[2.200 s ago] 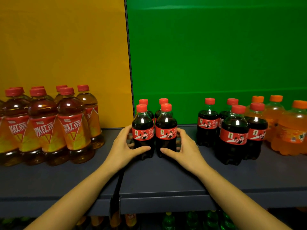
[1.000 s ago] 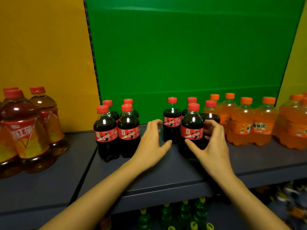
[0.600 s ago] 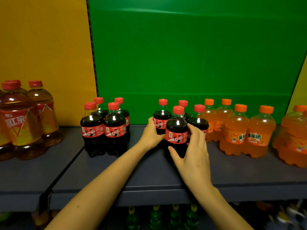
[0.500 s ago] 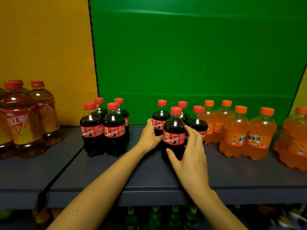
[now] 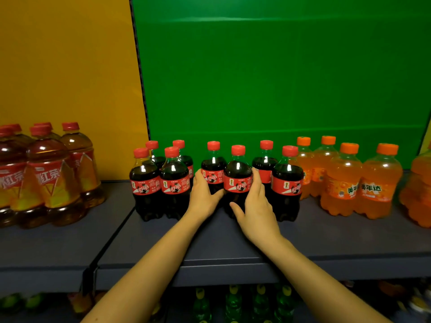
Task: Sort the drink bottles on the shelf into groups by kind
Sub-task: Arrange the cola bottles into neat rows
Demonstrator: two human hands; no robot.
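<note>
Small cola bottles with red caps and red labels stand mid-shelf. A group of several (image 5: pixel 173 183) is on the left; two more (image 5: pixel 288 183) stand on the right, against the orange soda. Between them, my left hand (image 5: pixel 205 194) curls round the rear cola bottle (image 5: pixel 213 169), fingers behind it and thumb in front. My right hand (image 5: pixel 254 206) grips the front cola bottle (image 5: pixel 238 180), fingers along its right side, thumb low at the front. Both bottles stand upright on the shelf (image 5: pixel 210 241).
Large iced tea bottles (image 5: pixel 53 180) fill the shelf's left section before a yellow panel. Orange soda bottles (image 5: pixel 345 183) line the right side before the green back panel. Green bottles (image 5: pixel 233 304) stand on the lower shelf. A bracket (image 5: pixel 89 276) joins the shelf sections.
My hands left the left cola group and closed on the right group. The two held bottles have slid left, away from the other two and nearer the left group.
</note>
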